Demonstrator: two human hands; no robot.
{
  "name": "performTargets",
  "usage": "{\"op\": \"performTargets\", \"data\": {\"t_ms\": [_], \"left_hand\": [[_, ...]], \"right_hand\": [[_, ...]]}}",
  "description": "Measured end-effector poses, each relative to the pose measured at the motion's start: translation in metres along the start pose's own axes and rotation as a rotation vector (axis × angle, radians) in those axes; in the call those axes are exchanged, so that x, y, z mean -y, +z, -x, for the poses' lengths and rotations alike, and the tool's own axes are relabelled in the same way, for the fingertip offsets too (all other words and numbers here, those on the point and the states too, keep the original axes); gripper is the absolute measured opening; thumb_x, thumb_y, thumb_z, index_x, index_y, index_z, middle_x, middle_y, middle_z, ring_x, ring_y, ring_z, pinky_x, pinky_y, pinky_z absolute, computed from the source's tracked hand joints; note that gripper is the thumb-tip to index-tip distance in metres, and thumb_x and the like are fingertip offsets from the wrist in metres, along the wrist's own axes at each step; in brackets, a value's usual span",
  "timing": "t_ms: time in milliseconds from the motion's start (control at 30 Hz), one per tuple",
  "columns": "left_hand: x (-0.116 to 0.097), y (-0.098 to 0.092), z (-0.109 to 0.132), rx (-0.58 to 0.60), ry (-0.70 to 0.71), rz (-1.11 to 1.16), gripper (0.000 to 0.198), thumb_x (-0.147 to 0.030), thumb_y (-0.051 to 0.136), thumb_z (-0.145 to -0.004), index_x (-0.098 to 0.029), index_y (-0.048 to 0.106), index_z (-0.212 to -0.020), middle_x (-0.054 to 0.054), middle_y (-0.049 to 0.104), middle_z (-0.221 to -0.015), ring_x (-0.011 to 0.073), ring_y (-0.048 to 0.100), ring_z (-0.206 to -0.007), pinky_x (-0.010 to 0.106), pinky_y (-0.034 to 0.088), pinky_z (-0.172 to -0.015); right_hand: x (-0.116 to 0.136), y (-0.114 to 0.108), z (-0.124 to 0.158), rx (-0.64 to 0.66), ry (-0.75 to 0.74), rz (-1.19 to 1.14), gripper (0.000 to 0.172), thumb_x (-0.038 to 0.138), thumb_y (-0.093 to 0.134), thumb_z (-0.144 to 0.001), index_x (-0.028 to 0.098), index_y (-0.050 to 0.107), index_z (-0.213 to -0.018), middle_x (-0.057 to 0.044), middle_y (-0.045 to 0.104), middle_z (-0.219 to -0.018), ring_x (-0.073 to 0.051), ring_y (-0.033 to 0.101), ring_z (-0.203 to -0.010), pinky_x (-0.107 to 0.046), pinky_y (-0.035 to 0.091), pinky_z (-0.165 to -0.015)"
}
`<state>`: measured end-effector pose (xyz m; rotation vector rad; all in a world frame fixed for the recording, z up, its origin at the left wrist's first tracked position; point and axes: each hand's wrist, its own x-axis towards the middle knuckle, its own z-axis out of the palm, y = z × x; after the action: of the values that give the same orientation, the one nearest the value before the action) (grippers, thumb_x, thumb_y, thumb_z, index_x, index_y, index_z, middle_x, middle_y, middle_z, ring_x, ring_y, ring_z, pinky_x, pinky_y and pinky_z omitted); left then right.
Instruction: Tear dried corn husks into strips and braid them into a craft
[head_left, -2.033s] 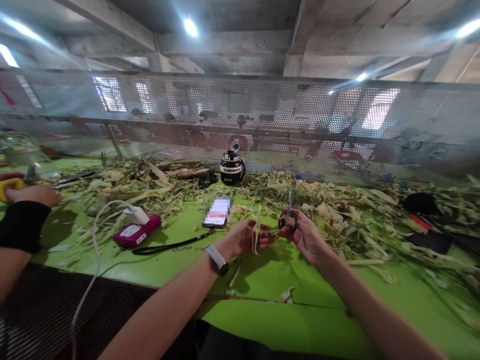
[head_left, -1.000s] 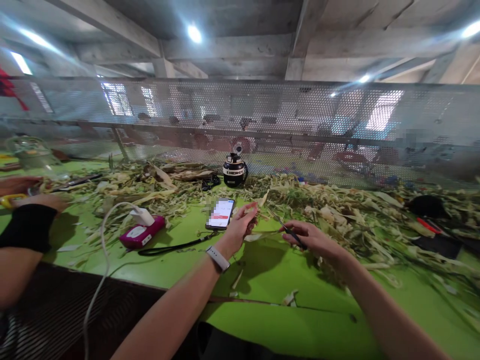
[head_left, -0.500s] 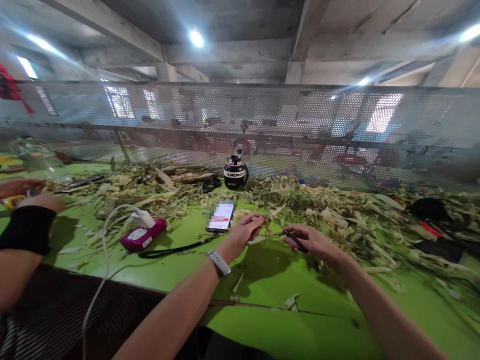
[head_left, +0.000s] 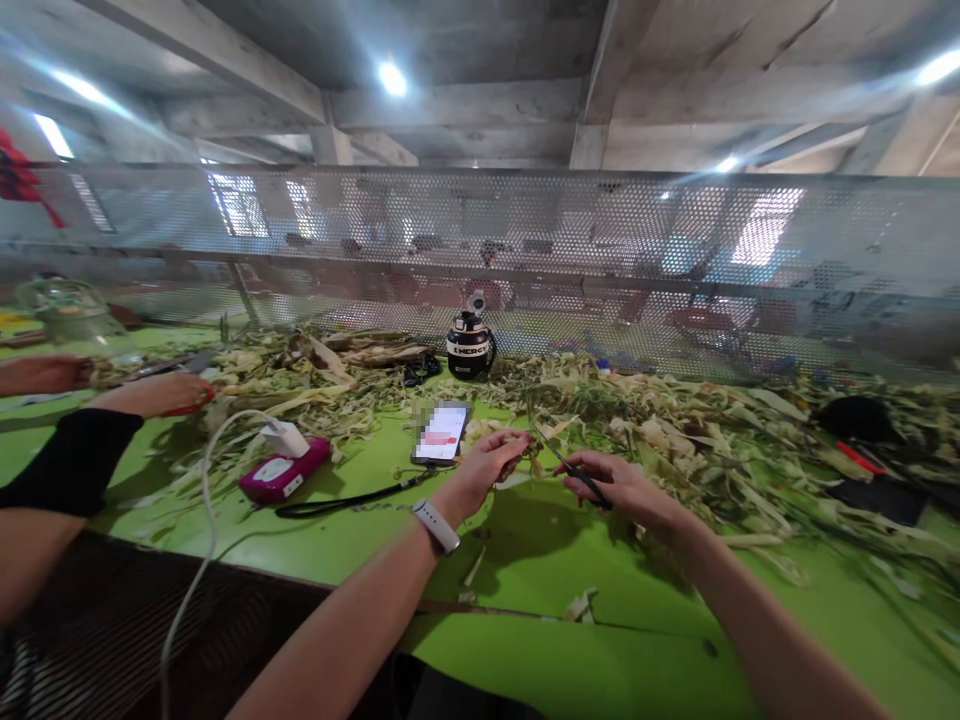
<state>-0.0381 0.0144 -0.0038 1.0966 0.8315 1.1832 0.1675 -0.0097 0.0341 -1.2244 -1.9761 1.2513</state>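
My left hand (head_left: 491,460), with a pale watch (head_left: 436,527) at the wrist, is closed, its fingertips pinched on a small piece of plant (head_left: 535,450). Facing it, my right hand (head_left: 611,485) grips a slim metal tool with a dark handle (head_left: 589,485). The tool's thin tip points up and left, close to the plant piece. Whether it is a knife or scissors is unclear. Both hands are just above the green table (head_left: 525,560). A phone with a lit screen (head_left: 442,432) lies beyond my left wrist.
Heaps of pale green husk and leaf scraps (head_left: 690,420) lie across the back and right. A black bottle (head_left: 469,350) stands before a perforated metal screen (head_left: 480,220). At left are a magenta power strip (head_left: 285,472), a white cable (head_left: 206,530) and a co-worker's hands (head_left: 154,393).
My hands stay almost in place; the tool's tip has shifted slightly. At left, the co-worker's dark-sleeved arm has reached forward and right, and red handles now show at that hand.
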Motion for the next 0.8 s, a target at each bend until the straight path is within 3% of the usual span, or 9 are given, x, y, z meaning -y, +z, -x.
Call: {"op": "performTargets", "data": {"t_ms": [233, 667, 800], "left_hand": [[0.002, 0.001, 0.000, 0.013, 0.006, -0.009, 0.040, -0.046, 0.076, -0.058, -0.015, 0.060, -0.078, -0.008, 0.036, -0.049, 0.0040, 0.027, -0.044, 0.021, 0.013, -0.043], [0.000, 0.003, 0.001, 0.004, 0.032, -0.020, 0.037, -0.048, 0.072, -0.061, -0.016, 0.057, -0.073, -0.009, 0.033, -0.046, 0.0046, 0.024, -0.042, 0.022, 0.011, -0.043], [0.000, 0.003, 0.001, -0.032, 0.045, 0.001, 0.034, -0.045, 0.072, -0.063, -0.017, 0.055, -0.073, -0.009, 0.034, -0.047, 0.0043, 0.025, -0.042, 0.022, 0.012, -0.043]], "right_hand": [[0.001, 0.002, -0.001, 0.045, 0.013, 0.045, 0.049, 0.058, 0.060, -0.073, 0.016, 0.061, -0.098, -0.001, 0.055, -0.076, -0.012, 0.047, -0.066, -0.023, 0.033, -0.055], [-0.005, 0.013, -0.007, -0.058, -0.109, 0.127, 0.044, 0.057, 0.055, -0.078, 0.015, 0.060, -0.088, 0.001, 0.049, -0.069, -0.011, 0.043, -0.061, -0.022, 0.032, -0.054], [-0.009, 0.016, -0.009, -0.147, -0.093, 0.109, 0.041, 0.056, 0.060, -0.074, 0.016, 0.060, -0.085, 0.004, 0.047, -0.060, -0.009, 0.041, -0.054, -0.021, 0.029, -0.048]]}}
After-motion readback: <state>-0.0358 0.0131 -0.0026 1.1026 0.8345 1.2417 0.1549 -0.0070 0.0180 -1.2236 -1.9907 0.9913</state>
